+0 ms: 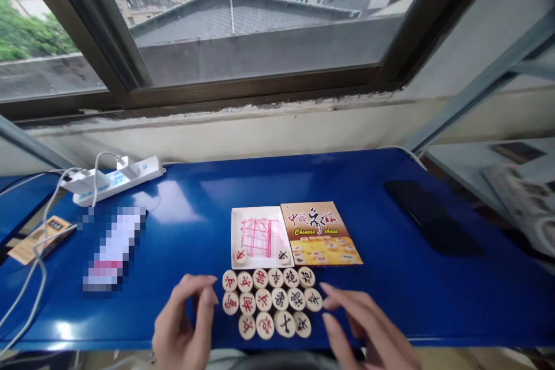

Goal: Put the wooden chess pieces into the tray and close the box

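Nearest the viewer, a bare left hand (186,318) and a bare right hand (366,324) flank round, pale wooden chess pieces (263,299) laid out in three rows. Both hands are released: thumbs and fingers are curved but parted, with nothing visible in the grasp. Left fingertips lie just beside the left ends of the rows; right fingertips are close to the right end of the middle row, where contact cannot be determined. Rows, from far to near, show six, six and four discs, red characters on the left half and black on the right.

Directly beyond sits a shallow white tray (235,231) containing a sheet marked with red lines (260,237) and two further discs in its near corners. Adjoining its right side is a brown-and-yellow printed lid (325,234) lettered "Chinese chess". All rest on a glossy blue table (195,248). Farther out: right, a flat black rectangular object (433,217); left, a pixelated oblong item (115,248) and a white power strip (115,186) with plugs inserted. Behind, a dark-framed window (260,82).
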